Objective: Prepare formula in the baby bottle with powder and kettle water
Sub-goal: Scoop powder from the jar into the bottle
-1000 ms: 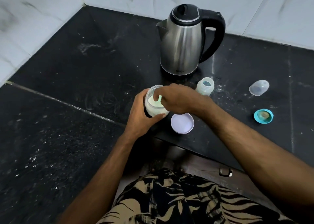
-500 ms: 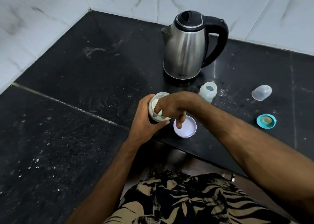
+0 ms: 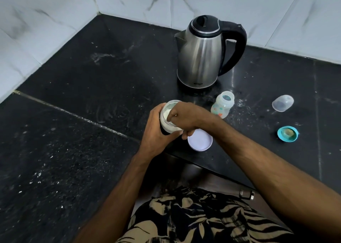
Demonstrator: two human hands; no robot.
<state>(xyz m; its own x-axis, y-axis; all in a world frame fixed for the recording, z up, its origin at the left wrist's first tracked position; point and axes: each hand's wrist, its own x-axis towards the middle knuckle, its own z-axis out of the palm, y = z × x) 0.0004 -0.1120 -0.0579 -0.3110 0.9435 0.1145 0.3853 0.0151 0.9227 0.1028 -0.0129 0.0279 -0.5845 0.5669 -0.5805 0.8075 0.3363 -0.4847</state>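
My left hand [image 3: 156,132] grips a small open jar of white powder [image 3: 168,118], tilted toward me above the counter's front edge. My right hand [image 3: 186,117] reaches into the jar's mouth with its fingers curled; whatever they hold is hidden inside. The jar's white lid [image 3: 200,140] lies upturned just right of the jar. The open baby bottle [image 3: 222,104] stands uncapped behind my right wrist. A steel kettle [image 3: 201,54] with a black handle stands at the back.
A clear bottle cap [image 3: 282,103] lies on its side at the right, and a teal ring with the teat [image 3: 287,134] sits in front of it. The black stone counter [image 3: 110,67] has spilled powder specks around the bottle. Marble wall tiles close the back and left.
The jar has tilted more toward me and my right fingers have gone deeper into its mouth. The view has shifted slightly downward.
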